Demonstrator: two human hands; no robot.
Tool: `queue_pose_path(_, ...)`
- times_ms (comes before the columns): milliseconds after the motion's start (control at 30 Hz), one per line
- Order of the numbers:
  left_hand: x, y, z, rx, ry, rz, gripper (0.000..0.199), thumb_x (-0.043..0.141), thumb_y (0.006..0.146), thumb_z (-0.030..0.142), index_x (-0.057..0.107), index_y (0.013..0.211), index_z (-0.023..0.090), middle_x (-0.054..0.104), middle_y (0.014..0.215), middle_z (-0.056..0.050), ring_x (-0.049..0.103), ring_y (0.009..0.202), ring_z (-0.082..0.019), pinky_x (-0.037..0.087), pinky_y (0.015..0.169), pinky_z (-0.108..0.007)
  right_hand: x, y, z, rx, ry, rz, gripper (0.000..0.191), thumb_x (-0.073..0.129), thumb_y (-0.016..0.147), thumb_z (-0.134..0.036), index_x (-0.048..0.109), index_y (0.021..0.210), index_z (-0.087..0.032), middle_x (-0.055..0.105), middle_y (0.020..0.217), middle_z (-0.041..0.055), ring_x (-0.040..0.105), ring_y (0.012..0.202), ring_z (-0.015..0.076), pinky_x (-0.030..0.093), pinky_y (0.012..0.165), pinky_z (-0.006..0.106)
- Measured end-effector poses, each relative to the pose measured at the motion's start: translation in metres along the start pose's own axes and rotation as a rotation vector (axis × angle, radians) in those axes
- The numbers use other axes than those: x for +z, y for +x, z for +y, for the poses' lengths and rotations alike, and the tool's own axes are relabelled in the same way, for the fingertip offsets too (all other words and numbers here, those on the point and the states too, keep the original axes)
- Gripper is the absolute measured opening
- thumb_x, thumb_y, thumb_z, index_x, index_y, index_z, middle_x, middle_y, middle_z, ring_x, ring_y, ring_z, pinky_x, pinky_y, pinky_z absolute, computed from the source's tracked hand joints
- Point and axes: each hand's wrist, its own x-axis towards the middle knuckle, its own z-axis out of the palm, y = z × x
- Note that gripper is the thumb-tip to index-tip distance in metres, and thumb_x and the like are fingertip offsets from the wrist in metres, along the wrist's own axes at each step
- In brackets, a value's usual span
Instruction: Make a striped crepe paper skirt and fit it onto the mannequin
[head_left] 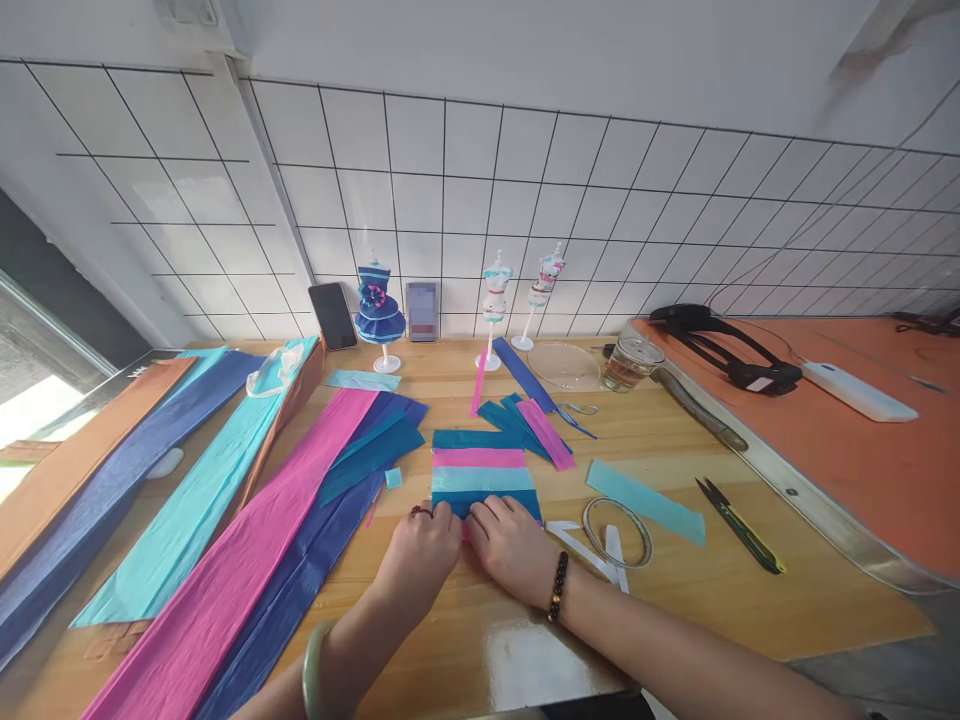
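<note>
1. Touches the near edge of the striped sheet [484, 478] with the left hand [421, 548], curled narrow; cannot tell whether pinching.
2. Touches the same edge with the bent fingers of the right hand [517, 550], just beside the left; cannot tell whether gripping, with fingertips hidden.
3. Has the sheet flat on the table [832, 590], just beyond both hands.
4. Shows the long pink strip [247, 545] to the left, with the ring [648, 543] and snips [739, 525] to the right.

left grip [429, 545]: hidden (behind knuckles) | lit screen [422, 310]: text too small
</note>
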Motion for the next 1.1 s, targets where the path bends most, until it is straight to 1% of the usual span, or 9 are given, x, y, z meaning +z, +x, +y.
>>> queue_pose_path(333,0.003,-0.003,0.001,-0.064,-0.054,0.061,0.027,0.043,0.072,-0.007,0.054,0.063,0.017,0.055,0.061,-0.005,0.057,0.057,-0.021,0.038,0.045,-0.025,-0.001,-0.001,-0.004,0.056,0.002,0.033,0.011,0.049,0.085,-0.01,0.053,0.078,-0.016,0.056,0.074,0.0043,0.047,0.067,0.019,0.031,0.058,0.032)
queue_pose_path(567,-0.008,-0.008,-0.013,-0.201,-0.305,0.065,0.031,0.039,0.071,-0.007,0.057,0.068,0.017,0.062,0.067,-0.006,0.06,0.058,-0.022,0.042,0.048,-0.029,-0.003,-0.004,-0.003,0.091,0.042,0.08,0.011,0.048,0.086,-0.009,0.054,0.081,-0.017,0.055,0.075,0.0037,0.048,0.071,0.0187,0.033,0.062,0.032)
queue_pose_path(633,-0.007,-0.013,-0.02,-0.297,-0.431,0.079,0.027,0.04,0.076,-0.002,0.058,0.075,0.018,0.064,0.071,-0.005,0.062,0.061,-0.022,0.046,0.053,-0.031,-0.006,-0.006,-0.001,0.125,0.069,0.101,0.012,0.047,0.086,-0.009,0.055,0.084,-0.018,0.055,0.074,0.0031,0.048,0.071,0.0183,0.033,0.062,0.031)
queue_pose_path(733,-0.002,-0.017,-0.023,-0.491,-0.664,0.102,0.014,0.042,0.086,0.018,0.056,0.084,0.018,0.066,0.071,-0.005,0.064,0.062,-0.021,0.05,0.059,-0.033,-0.008,-0.008,0.003,0.203,0.113,0.133,0.013,0.045,0.088,-0.013,0.055,0.081,-0.018,0.052,0.072,0.0029,0.047,0.069,0.0178,0.031,0.06,0.03)
queue_pose_path(867,-0.004,-0.011,-0.013,-0.696,-1.032,0.055,0.047,0.025,0.091,0.048,0.056,0.077,0.015,0.068,0.064,-0.009,0.065,0.049,-0.019,0.051,0.045,-0.029,-0.008,-0.01,0.005,0.253,0.149,0.168,0.019,0.042,0.089,-0.013,0.055,0.077,-0.017,0.051,0.07,0.0027,0.045,0.066,0.0172,0.029,0.059,0.03)
queue_pose_path(900,-0.008,-0.007,-0.011,-0.759,-1.149,0.045,0.055,0.021,0.09,0.053,0.057,0.08,0.014,0.069,0.067,-0.011,0.066,0.052,-0.019,0.052,0.046,-0.03,-0.007,-0.01,0.005,0.248,0.155,0.174,0.019,0.042,0.089,-0.012,0.056,0.078,-0.018,0.051,0.07,0.0025,0.045,0.065,0.0171,0.029,0.059,0.03)
queue_pose_path(967,-0.018,0.001,-0.007,-1.035,-1.661,-0.038,0.061,0.035,0.078,0.068,0.06,0.077,0.012,0.068,0.068,-0.013,0.067,0.061,-0.023,0.055,0.058,-0.036,-0.007,-0.01,0.004,0.225,0.161,0.181,0.018,0.042,0.089,-0.011,0.057,0.082,-0.018,0.052,0.07,0.0024,0.044,0.064,0.017,0.028,0.06,0.03)
queue_pose_path(1000,-0.022,0.004,-0.006,-1.056,-1.81,-0.109,0.06,0.042,0.072,0.07,0.061,0.074,0.013,0.066,0.063,-0.01,0.066,0.062,-0.023,0.054,0.061,-0.036,-0.008,-0.009,0.004,0.209,0.162,0.181,0.018,0.042,0.089,-0.01,0.057,0.084,-0.018,0.052,0.07,0.0024,0.044,0.064,0.0171,0.028,0.06,0.031)
queue_pose_path(1100,-0.026,0.012,-0.006,-1.05,-1.835,-0.191,0.048,0.061,0.058,0.066,0.053,0.057,0.019,0.048,0.045,0.004,0.055,0.051,-0.016,0.051,0.058,-0.032,-0.009,-0.008,0.0,0.177,0.162,0.174,0.02,0.041,0.088,-0.008,0.057,0.083,-0.017,0.053,0.069,0.0027,0.043,0.064,0.0172,0.028,0.06,0.032)
